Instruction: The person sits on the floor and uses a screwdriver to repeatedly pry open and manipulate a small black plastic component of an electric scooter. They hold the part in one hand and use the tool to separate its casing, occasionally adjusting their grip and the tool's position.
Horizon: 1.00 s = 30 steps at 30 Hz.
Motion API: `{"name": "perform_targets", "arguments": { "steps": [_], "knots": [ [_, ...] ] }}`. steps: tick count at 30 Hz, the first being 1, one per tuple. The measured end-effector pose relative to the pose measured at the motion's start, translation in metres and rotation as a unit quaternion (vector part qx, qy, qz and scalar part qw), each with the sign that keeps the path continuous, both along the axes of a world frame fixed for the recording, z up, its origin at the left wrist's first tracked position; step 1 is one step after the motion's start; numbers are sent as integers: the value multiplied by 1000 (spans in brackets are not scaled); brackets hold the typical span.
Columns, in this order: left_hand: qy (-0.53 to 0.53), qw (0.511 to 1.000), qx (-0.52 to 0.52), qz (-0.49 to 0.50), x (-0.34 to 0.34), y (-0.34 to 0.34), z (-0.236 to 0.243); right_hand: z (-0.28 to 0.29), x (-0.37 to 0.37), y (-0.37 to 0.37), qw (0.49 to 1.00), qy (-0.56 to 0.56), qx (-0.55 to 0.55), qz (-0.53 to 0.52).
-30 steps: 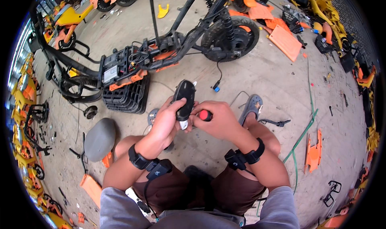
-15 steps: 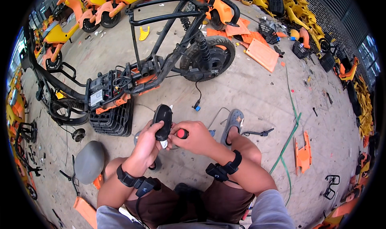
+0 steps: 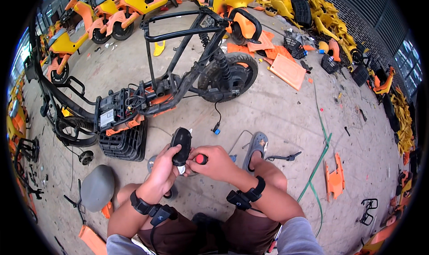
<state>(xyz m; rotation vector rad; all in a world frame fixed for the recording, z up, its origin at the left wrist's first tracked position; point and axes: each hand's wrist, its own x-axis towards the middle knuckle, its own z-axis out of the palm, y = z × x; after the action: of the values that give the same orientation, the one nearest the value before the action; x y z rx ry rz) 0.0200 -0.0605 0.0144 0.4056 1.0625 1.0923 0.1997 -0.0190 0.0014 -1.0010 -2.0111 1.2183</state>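
My left hand (image 3: 164, 166) is closed around a black oval housing (image 3: 181, 143), its thumb lying on the upper face. Whitish bits stick out at both ends of the housing, which looks like a scooter lamp unit. Close against its lower right side, my right hand (image 3: 215, 162) grips what looks like a screwdriver (image 3: 202, 159). Only the red and black end of its handle shows; the shaft and tip are hidden by my fingers. Both hands are together above the floor, between my knees.
A stripped black scooter frame (image 3: 178, 87) stands ahead, a black crate (image 3: 123, 141) beneath its near side. A grey seat (image 3: 98, 188) lies at left, an orange panel (image 3: 335, 176) and green strap (image 3: 315, 174) at right. Yellow and orange scooters (image 3: 138, 2) line the back.
The head view has tilted slightly, so the surroundings sit a little lower. Both hands keep their grips, with the housing and the tool in nearly the same position against each other.
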Motion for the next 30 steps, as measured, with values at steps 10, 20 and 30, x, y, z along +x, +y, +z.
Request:
{"name": "perform_targets", "arguments": {
  "steps": [10, 20, 30],
  "knots": [
    [5, 1000, -12, 10, 2, 0, 5, 2, 0, 1, 999, -16, -28, 5],
    [-3, 1000, -15, 10, 0, 0, 2, 4, 1, 0, 999, -9, -40, 5],
    [-3, 1000, -8, 7, 0, 0, -1, 0, 2, 0, 1000, -2, -28, 3]
  ]
}}
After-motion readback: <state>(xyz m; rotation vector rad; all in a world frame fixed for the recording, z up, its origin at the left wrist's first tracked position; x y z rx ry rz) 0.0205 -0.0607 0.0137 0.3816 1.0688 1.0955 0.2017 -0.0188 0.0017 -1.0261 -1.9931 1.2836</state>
